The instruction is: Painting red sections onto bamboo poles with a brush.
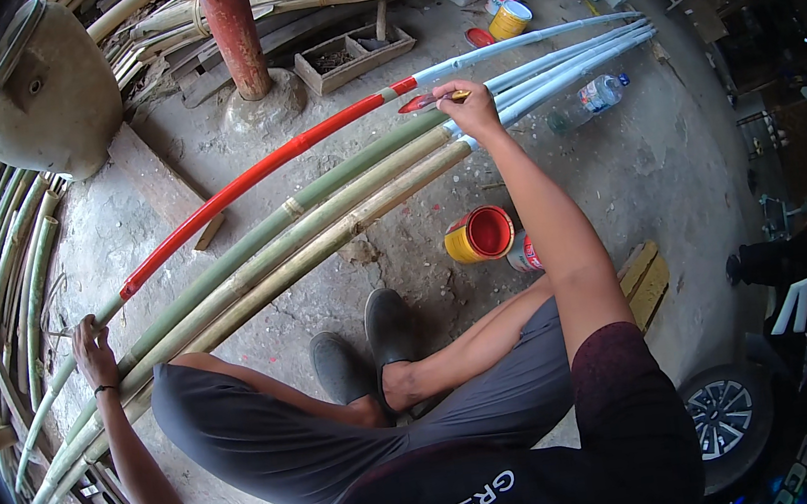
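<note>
My left hand [96, 356] is closed around the bare left part of the farthest bamboo pole [265, 171]. That pole is glossy red along its middle and light blue at its right end, with a short bare patch near the joint of the two colours. In my right hand [471, 109] is a paintbrush [420, 103] with red bristles, close to that patch; whether it touches the pole I cannot tell. Several poles lie side by side nearer me, including a green bamboo pole [334, 175], bare with light blue right ends. A yellow can [464, 244] of red paint stands in front of them.
Beside the yellow can is another can [525, 254], partly behind my leg. A plastic bottle [598, 95] lies right of the poles. Farther back are a divided wooden box [338, 78], a red post [234, 36] and a large pot [63, 102]. Bamboo [32, 247] is stacked at left.
</note>
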A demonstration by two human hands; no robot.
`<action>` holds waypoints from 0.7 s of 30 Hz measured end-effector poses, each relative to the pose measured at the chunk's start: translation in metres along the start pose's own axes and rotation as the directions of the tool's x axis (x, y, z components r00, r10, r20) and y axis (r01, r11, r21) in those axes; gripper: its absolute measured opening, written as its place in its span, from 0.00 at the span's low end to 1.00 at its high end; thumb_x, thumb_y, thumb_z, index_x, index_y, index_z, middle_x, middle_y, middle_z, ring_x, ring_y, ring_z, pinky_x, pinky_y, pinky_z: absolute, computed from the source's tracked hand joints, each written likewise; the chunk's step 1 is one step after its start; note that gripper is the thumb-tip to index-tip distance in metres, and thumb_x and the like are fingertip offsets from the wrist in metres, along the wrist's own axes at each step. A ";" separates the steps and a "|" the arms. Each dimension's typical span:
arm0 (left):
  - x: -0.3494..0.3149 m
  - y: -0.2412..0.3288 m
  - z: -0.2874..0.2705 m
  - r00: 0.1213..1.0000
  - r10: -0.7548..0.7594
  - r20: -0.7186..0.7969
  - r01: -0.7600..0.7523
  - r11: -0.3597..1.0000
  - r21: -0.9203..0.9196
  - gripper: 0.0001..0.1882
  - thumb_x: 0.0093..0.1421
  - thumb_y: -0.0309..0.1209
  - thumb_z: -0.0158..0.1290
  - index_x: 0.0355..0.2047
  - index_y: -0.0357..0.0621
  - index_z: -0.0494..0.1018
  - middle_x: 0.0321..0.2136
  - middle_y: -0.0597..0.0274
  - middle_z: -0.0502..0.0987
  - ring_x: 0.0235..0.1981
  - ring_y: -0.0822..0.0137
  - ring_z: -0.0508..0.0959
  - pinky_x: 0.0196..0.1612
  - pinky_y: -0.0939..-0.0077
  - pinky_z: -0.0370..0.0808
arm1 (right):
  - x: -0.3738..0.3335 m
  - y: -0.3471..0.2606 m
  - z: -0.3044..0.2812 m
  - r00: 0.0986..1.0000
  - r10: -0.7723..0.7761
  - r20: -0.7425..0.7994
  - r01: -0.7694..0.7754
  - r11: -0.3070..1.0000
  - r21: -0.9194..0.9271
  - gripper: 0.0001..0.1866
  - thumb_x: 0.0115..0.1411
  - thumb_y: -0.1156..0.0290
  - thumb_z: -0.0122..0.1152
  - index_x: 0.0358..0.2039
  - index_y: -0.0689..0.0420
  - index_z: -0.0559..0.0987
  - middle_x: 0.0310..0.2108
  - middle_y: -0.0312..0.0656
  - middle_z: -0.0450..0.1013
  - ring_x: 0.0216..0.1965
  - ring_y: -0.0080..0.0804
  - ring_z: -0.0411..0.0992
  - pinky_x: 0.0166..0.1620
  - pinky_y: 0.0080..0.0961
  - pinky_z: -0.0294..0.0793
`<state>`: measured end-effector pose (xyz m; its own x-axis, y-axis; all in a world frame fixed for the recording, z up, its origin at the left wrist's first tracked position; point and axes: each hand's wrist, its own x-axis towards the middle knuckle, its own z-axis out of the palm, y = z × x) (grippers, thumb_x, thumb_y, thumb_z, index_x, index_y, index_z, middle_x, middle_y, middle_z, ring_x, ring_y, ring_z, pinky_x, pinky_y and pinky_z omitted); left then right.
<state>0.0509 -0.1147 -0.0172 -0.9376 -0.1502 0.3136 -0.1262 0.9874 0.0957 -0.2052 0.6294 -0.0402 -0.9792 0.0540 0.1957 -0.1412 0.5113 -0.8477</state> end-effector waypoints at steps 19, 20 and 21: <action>0.009 0.008 -0.014 0.984 -0.048 0.173 0.066 0.992 -0.103 0.19 0.44 0.22 0.63 0.38 0.43 0.71 0.33 0.54 0.72 0.37 0.51 0.74 0.41 0.58 0.69 | 0.048 -0.044 -0.021 0.991 -0.075 0.107 0.093 0.980 -0.176 0.07 0.48 0.70 0.67 0.29 0.54 0.84 0.27 0.40 0.81 0.31 0.29 0.79 0.39 0.25 0.77; 0.011 0.009 -0.014 0.978 -0.069 0.196 0.072 0.997 -0.010 0.20 0.43 0.22 0.64 0.37 0.42 0.70 0.32 0.53 0.70 0.36 0.51 0.73 0.40 0.58 0.69 | 0.045 -0.045 -0.025 0.991 -0.087 0.097 0.101 0.985 -0.143 0.07 0.48 0.70 0.67 0.30 0.54 0.84 0.27 0.39 0.80 0.31 0.28 0.79 0.38 0.24 0.77; 0.011 0.009 -0.014 0.981 -0.059 0.184 0.073 0.994 -0.075 0.20 0.43 0.22 0.64 0.37 0.42 0.70 0.32 0.53 0.70 0.36 0.51 0.73 0.40 0.58 0.69 | 0.043 -0.045 -0.029 0.993 -0.086 0.081 0.095 0.988 -0.118 0.07 0.48 0.70 0.67 0.30 0.54 0.84 0.27 0.39 0.80 0.30 0.27 0.79 0.38 0.23 0.76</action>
<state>0.0437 -0.1078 0.0004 -0.9721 -0.1960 0.1287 -0.1699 0.9671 0.1892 -0.2367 0.6336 0.0210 -0.9719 -0.0597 0.2277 -0.2158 0.6120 -0.7608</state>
